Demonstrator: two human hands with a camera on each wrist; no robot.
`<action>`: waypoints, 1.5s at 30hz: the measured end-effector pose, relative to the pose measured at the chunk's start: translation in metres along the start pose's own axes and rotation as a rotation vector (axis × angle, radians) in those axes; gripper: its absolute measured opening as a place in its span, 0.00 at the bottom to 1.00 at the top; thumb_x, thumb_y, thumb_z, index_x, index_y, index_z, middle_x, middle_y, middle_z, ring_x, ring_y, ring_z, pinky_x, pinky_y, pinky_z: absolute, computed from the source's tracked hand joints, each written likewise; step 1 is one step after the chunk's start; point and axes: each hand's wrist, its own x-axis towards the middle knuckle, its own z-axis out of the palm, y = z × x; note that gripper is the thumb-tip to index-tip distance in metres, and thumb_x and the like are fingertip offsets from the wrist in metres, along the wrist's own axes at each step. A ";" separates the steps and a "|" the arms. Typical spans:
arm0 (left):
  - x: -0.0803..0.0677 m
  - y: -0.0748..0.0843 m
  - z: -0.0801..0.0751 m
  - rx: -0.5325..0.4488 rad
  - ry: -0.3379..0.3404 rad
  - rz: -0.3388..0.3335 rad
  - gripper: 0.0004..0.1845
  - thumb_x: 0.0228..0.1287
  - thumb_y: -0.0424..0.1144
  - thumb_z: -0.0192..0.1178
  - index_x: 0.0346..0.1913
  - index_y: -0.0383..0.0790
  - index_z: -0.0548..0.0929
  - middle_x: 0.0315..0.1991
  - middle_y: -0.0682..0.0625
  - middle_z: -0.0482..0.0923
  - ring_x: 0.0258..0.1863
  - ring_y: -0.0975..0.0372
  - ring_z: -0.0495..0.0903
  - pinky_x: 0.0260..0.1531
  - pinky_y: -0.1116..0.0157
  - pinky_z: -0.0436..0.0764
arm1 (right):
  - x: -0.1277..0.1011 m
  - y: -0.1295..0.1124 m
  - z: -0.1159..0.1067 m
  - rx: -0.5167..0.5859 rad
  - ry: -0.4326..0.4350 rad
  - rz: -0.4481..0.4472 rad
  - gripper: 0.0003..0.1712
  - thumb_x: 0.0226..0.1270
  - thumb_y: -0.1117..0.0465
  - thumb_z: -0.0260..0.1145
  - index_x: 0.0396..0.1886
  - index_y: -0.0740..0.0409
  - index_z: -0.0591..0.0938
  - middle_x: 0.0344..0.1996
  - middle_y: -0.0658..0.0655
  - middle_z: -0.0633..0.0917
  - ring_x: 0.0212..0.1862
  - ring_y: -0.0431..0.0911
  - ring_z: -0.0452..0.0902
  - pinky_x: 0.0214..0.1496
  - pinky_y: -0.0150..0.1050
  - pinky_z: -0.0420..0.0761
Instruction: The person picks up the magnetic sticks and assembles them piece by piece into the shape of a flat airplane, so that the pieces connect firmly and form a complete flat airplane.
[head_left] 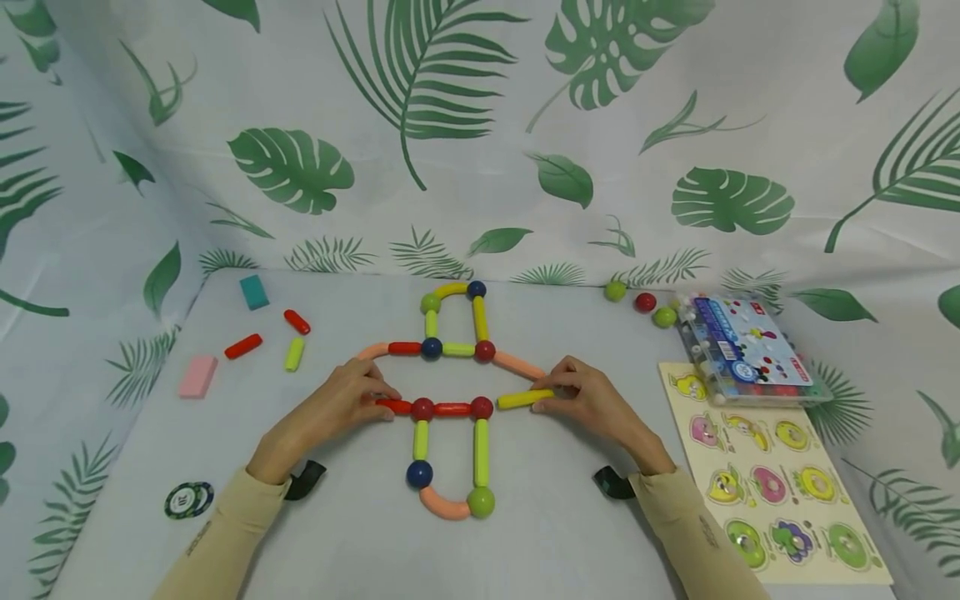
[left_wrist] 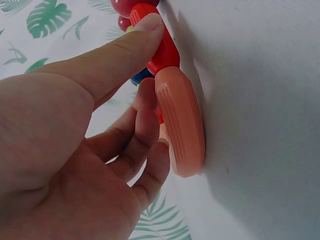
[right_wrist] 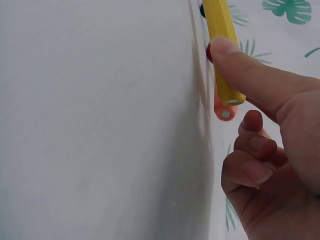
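A flat figure of magnetic rods and balls (head_left: 450, 379) lies on the grey table (head_left: 345, 533). My left hand (head_left: 358, 402) pinches the red rod (head_left: 393, 407) at the left end of the figure's lower row. In the left wrist view my thumb (left_wrist: 125, 47) lies on that red rod (left_wrist: 162, 50), which joins a curved salmon piece (left_wrist: 182, 130). My right hand (head_left: 573, 397) pinches a yellow rod (head_left: 525, 399) beside the red ball (head_left: 482, 407). The right wrist view shows my thumb (right_wrist: 250, 75) on the yellow rod (right_wrist: 222, 45), with a salmon rod's end (right_wrist: 226, 113) just behind.
Loose red rods (head_left: 243, 346) and a yellow-green rod (head_left: 294, 354) lie at the left with a teal block (head_left: 254, 292), a pink block (head_left: 198, 377) and a round disc (head_left: 188, 499). Three balls (head_left: 645, 302), a plastic box (head_left: 746, 350) and a puzzle board (head_left: 780, 475) are at the right.
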 end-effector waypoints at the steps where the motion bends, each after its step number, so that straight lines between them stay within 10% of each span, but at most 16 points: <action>1: 0.000 0.000 0.000 -0.005 0.000 0.003 0.16 0.52 0.39 0.78 0.46 0.43 0.92 0.44 0.48 0.82 0.67 0.48 0.70 0.53 0.51 0.73 | 0.002 0.000 0.001 -0.005 -0.001 0.003 0.16 0.57 0.53 0.79 0.47 0.40 0.90 0.37 0.48 0.80 0.39 0.42 0.73 0.39 0.32 0.73; 8: 0.001 -0.001 0.001 0.024 -0.005 0.011 0.17 0.52 0.42 0.78 0.46 0.44 0.92 0.38 0.53 0.79 0.48 0.58 0.75 0.45 0.58 0.70 | 0.008 -0.005 0.004 -0.002 -0.012 0.029 0.16 0.57 0.53 0.79 0.46 0.38 0.90 0.36 0.46 0.80 0.39 0.43 0.73 0.39 0.33 0.73; 16: 0.000 0.000 -0.001 0.021 -0.016 -0.003 0.17 0.52 0.41 0.78 0.46 0.44 0.92 0.38 0.53 0.79 0.58 0.54 0.74 0.46 0.58 0.71 | 0.010 -0.002 0.008 0.007 -0.005 0.051 0.17 0.58 0.51 0.78 0.48 0.40 0.90 0.37 0.46 0.80 0.38 0.44 0.71 0.39 0.32 0.72; 25: -0.001 -0.002 0.001 -0.017 -0.010 0.011 0.16 0.53 0.38 0.77 0.46 0.43 0.91 0.60 0.41 0.80 0.66 0.46 0.71 0.54 0.50 0.79 | 0.007 -0.004 -0.002 -0.035 0.010 0.046 0.20 0.60 0.47 0.77 0.52 0.41 0.88 0.36 0.47 0.79 0.38 0.43 0.70 0.38 0.34 0.71; 32: 0.001 -0.002 -0.002 0.009 -0.006 0.011 0.17 0.51 0.39 0.79 0.46 0.44 0.92 0.38 0.52 0.80 0.49 0.56 0.77 0.43 0.61 0.74 | 0.004 0.013 -0.032 -0.069 0.212 0.166 0.20 0.67 0.44 0.70 0.54 0.47 0.86 0.34 0.51 0.74 0.37 0.44 0.68 0.35 0.34 0.68; 36: 0.000 -0.003 -0.002 0.015 0.005 0.023 0.15 0.51 0.39 0.79 0.44 0.43 0.92 0.37 0.52 0.80 0.60 0.50 0.75 0.44 0.61 0.76 | 0.015 0.031 -0.053 -0.062 0.368 0.258 0.24 0.70 0.43 0.68 0.56 0.53 0.85 0.34 0.53 0.75 0.35 0.45 0.68 0.32 0.34 0.67; 45: 0.000 -0.004 0.002 0.030 -0.003 0.024 0.15 0.52 0.40 0.78 0.44 0.45 0.92 0.35 0.53 0.78 0.37 0.63 0.73 0.40 0.63 0.69 | 0.054 0.073 -0.090 -0.123 0.546 0.414 0.31 0.70 0.44 0.68 0.62 0.60 0.80 0.33 0.55 0.77 0.30 0.45 0.69 0.30 0.35 0.68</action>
